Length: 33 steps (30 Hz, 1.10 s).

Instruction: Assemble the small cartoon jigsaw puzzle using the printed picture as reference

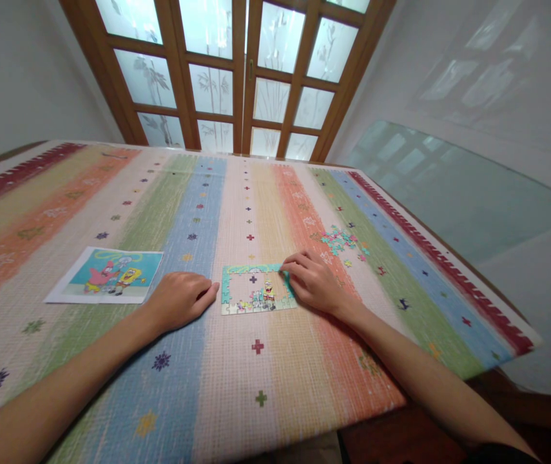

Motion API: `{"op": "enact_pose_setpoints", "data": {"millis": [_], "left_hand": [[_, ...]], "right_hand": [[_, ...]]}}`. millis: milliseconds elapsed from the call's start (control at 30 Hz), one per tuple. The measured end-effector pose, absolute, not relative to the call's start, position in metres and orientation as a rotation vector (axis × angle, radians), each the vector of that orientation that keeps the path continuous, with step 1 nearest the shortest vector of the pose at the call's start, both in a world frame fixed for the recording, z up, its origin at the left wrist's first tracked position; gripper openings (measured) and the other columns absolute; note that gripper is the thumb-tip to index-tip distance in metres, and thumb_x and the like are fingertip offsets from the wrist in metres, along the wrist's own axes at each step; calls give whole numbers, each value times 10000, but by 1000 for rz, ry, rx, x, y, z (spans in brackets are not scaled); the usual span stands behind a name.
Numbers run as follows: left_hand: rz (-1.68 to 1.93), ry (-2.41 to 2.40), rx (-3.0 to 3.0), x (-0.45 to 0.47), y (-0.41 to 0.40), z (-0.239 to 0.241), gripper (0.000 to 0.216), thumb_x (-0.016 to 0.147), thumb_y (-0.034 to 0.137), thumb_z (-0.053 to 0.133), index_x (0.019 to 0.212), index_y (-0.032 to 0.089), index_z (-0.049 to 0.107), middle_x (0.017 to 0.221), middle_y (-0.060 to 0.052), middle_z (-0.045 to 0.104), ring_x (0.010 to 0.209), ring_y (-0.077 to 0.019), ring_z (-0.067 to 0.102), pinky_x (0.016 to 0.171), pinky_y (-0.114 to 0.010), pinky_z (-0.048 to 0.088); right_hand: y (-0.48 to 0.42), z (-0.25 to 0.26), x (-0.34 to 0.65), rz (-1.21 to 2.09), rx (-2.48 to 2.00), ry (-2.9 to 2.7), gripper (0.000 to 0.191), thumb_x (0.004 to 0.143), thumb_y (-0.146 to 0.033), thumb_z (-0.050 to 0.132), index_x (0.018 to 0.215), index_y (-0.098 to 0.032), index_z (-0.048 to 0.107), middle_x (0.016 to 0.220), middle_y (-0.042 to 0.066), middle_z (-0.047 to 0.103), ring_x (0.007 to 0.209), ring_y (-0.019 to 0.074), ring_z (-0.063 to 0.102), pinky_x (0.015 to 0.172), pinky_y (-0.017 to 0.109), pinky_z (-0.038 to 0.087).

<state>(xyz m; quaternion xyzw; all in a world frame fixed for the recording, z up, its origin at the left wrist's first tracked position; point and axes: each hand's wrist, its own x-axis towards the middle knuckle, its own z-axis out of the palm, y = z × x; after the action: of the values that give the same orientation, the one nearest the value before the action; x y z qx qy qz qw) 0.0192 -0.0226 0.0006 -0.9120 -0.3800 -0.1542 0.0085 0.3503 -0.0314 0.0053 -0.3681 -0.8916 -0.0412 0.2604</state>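
Observation:
A partly assembled jigsaw puzzle (236, 308) lies flat on the striped tablecloth in front of me. Its border pieces surround an open middle where the cloth shows, with a yellow cartoon figure joined near the bottom right. My right hand (314, 281) is at its upper right edge, fingers bent together with the tips on a puzzle piece there; the fingers partly cover that side. Just left of the puzzle rests my left hand (183, 299), loosely closed on the cloth, thumb towards the puzzle, with nothing visible in it.
A printed cartoon picture (115, 276) lies on the left, beyond my left forearm. Several loose puzzle pieces (340, 240) are heaped beyond my right hand, some scattered nearby. The tablecloth (236, 393) covers a table whose right edge runs near a wall. Wooden glass doors (243, 77) stand behind.

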Motion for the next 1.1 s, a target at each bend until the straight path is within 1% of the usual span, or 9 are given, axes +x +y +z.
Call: {"op": "enact_pose_setpoints", "data": {"millis": [167,267,333,433,567,667,867,1033,1100], "left_hand": [[-479,-1199,-2855,19,-22,0,552,1031,393,333,568,188,553,538,-43,586,502,-158,489,544,-310,286],[-489,-1201,-2850,19,-22,-1,546,1030,395,341,571,187,550,539,-44,585,502,-159,489,546,-310,279],[-488,-1200,-2847,19,-22,-1,546,1030,396,342,571,186,547,538,-45,584,502,-160,492,548,-312,272],[-475,-1194,-2843,19,-22,0,548,1032,395,335,572,185,547,538,-45,585,505,-161,495,549,-313,270],[-477,-1200,-2860,20,-23,2,540,1029,395,336,572,188,539,540,-39,578,510,-157,491,550,-308,280],[-474,-1219,-2854,20,-23,2,535,1025,400,339,570,190,528,542,-34,577,515,-153,491,551,-306,281],[-462,-1225,-2860,18,-22,0,529,1027,399,339,577,192,525,549,-37,573,517,-158,484,556,-310,276],[-466,-1229,-2869,18,-22,0,525,1026,393,358,576,189,536,554,-36,573,514,-156,471,563,-309,262],[-460,-1217,-2863,19,-22,1,531,1029,390,353,572,189,535,549,-37,571,514,-157,470,563,-308,261]], "right_hand": [[-22,9,364,-274,-1161,-2374,183,952,-166,516,923,-191,695,955,110,696,891,256,537,827,415,434],[-14,14,385,-340,-1320,-2343,200,939,-193,516,867,-187,702,907,119,677,880,269,543,819,426,430],[-9,20,404,-360,-1425,-2305,191,900,-179,527,833,-192,704,877,118,676,852,271,553,780,414,433],[-4,30,437,-369,-1618,-2275,185,784,-106,548,793,-191,712,858,119,684,858,271,585,738,378,430],[-1,39,472,-211,-1904,-2273,232,692,-74,551,783,-199,725,813,83,714,793,238,624,670,323,415],[-1,45,485,-33,-2046,-2270,236,681,-105,551,790,-207,734,767,51,726,709,206,634,628,296,409],[-5,56,485,292,-2028,-2344,206,687,-182,594,842,-210,727,744,30,718,658,186,640,636,289,462],[-7,58,484,384,-2024,-2341,54,717,-231,645,741,-202,685,692,40,698,630,186,622,621,302,464],[-6,58,484,420,-2013,-2348,40,730,-237,656,716,-205,675,677,41,694,628,185,618,622,305,462]]}}
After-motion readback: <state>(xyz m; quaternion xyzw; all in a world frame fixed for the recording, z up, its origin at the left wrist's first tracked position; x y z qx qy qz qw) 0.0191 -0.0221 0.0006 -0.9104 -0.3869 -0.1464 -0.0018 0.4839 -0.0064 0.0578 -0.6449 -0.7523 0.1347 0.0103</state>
